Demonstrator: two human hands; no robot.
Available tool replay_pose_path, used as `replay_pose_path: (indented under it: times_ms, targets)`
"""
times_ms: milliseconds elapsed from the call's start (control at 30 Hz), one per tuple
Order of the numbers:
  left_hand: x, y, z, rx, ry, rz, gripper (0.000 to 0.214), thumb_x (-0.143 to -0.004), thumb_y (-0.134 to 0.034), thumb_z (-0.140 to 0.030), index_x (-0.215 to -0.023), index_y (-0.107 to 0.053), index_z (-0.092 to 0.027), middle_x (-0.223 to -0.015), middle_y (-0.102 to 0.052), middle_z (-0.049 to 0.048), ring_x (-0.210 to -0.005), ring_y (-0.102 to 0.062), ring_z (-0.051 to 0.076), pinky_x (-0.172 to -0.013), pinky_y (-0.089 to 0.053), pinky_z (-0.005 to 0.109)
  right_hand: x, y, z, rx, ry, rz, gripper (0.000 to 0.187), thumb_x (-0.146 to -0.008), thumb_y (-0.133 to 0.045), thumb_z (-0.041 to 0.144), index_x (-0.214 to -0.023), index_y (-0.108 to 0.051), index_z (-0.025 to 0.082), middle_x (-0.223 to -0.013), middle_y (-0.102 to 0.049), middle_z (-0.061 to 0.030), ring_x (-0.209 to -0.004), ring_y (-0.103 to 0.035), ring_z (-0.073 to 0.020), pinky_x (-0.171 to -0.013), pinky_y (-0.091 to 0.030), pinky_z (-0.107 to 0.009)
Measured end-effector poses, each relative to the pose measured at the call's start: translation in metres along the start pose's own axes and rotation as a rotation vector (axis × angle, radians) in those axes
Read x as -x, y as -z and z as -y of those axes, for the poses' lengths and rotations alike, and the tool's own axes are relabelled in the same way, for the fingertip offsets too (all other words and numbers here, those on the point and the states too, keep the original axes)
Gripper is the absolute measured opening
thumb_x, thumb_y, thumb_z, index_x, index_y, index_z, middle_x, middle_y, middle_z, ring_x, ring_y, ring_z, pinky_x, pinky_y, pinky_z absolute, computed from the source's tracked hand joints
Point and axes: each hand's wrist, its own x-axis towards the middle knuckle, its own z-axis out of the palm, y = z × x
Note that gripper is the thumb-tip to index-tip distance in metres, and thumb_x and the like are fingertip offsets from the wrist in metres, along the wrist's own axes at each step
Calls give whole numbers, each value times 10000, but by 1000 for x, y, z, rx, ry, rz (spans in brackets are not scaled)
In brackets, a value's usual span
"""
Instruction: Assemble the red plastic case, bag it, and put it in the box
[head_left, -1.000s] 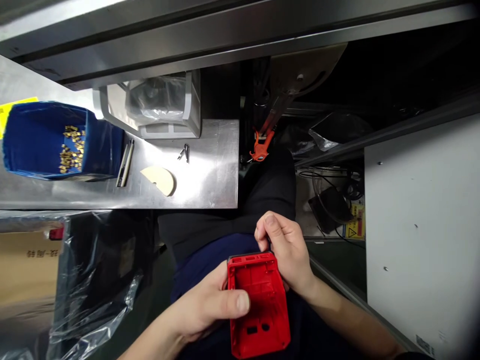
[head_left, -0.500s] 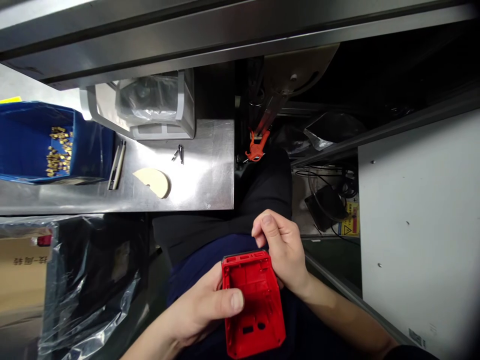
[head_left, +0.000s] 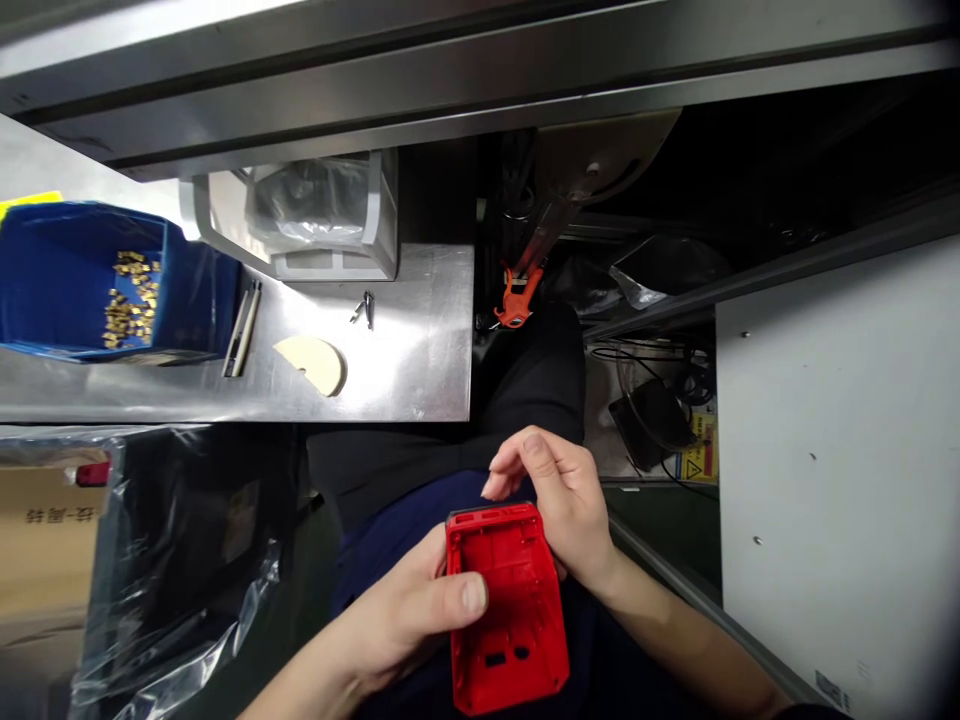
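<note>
A red plastic housing [head_left: 510, 590], hollow side up with slots and a round hole in its floor, is tilted above my lap. My left hand [head_left: 427, 610] grips its left side, the thumb over the rim and the other fingers hidden beneath. Against the upper right corner of the housing lies my right hand [head_left: 559, 500]. Its fingers are loosely bent and point left past the top edge, with the thumb apart from them. Part of that hand is hidden behind the housing, and nothing shows in its fingers.
On the metal bench [head_left: 420, 380] are a blue bin [head_left: 202, 290] of small brass pieces, a box cutter [head_left: 242, 330], a cream half-disc [head_left: 315, 365], small metal bits [head_left: 364, 310] and a grey bin [head_left: 382, 220]. An orange-handled tool [head_left: 516, 300] hangs beyond. A white panel [head_left: 832, 450] stands right.
The fingers of my right hand have loosened and stretched a little further left over the housing's top edge. My left hand and the housing stay almost in place.
</note>
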Motion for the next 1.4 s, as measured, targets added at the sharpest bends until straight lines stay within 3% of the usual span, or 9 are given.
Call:
replay_pose_path:
  times_ms: [233,367,467,633,767,933,1133,1267,1400]
  targets:
    - [6,6,3,-54,-78,-2,777,-839,-786,-588,-1430,-565,-135,-1303,-681,230,-1173,-666,374,-980,-524,446,-14,14,-12,181,210,-404,380,-1058,-496,417,-739,-543,217,-723,-510,23,-683,-495,-133,-648,-411,-268]
    - [18,14,1,-90,-184,6,1080,-817,-798,-628,-1635,-196,-259,-1299,-687,216,-1176,-674,360,-1017,-497,508,-37,33,-30,352,139,-272,229,-887,-754,379,-1040,-663,235,-920,-641,-7,-876,-598,-178,-827,-487,-305]
    - [31,24,2,-171,-258,-29,1040,-803,-768,-691,-1605,-282,-242,-1333,-658,236,-1235,-634,389,-1039,-478,549,-57,31,-42,385,76,-110,278,-861,-772,440,-1001,-719,205,-824,-703,-16,-765,-647,-183,-757,-517,-304]
    - [46,38,15,-200,-381,-59,991,-803,-712,-756,-1573,-389,-222,-1568,-459,243,-1425,-462,436,-1191,-323,610,-111,-28,-31,694,194,131,452,-1071,-409,508,-944,-746,235,-611,-658,1,-588,-649,-184,-637,-478,-284]
    - [47,43,26,-89,-427,-50,1008,-781,-818,-639,-1582,-382,-210,-1594,-429,237,-1468,-406,435,-1209,-309,590,-173,-99,-17,1186,405,249,339,-1065,-463,421,-1362,-585,313,-1172,-708,-74,-984,-699,-263,-798,-524,-342]
    - [49,49,36,41,-467,-82,984,-767,-878,-524,-1565,-402,-200,-1528,-508,243,-1418,-482,403,-1143,-411,527,-211,-140,-29,1389,391,260,379,-1047,-492,407,-1372,-555,223,-1380,-552,-202,-1155,-601,-346,-865,-536,-440]
    - [51,53,41,161,-464,-119,948,-772,-888,-464,-1549,-422,-186,-1486,-549,239,-1362,-540,383,-1122,-437,521,-188,-114,-43,1407,417,204,376,-995,-404,164,-1348,-533,160,-1255,-599,-204,-1105,-585,-341,-879,-513,-442]
    - [49,57,42,178,-433,-140,945,-775,-884,-473,-1544,-425,-170,-1501,-532,252,-1393,-509,401,-1120,-445,527,-172,-87,-52,1216,550,174,389,-984,-445,204,-1363,-512,145,-1202,-623,-160,-1099,-578,-301,-970,-476,-401]
    - [48,56,39,168,-418,-161,938,-784,-881,-466,-1548,-417,-184,-1501,-535,246,-1393,-509,416,-1119,-442,552,-164,-68,-66,1224,505,160,247,-994,-479,267,-1175,-616,171,-1149,-621,-146,-1080,-561,-301,-985,-453,-405]
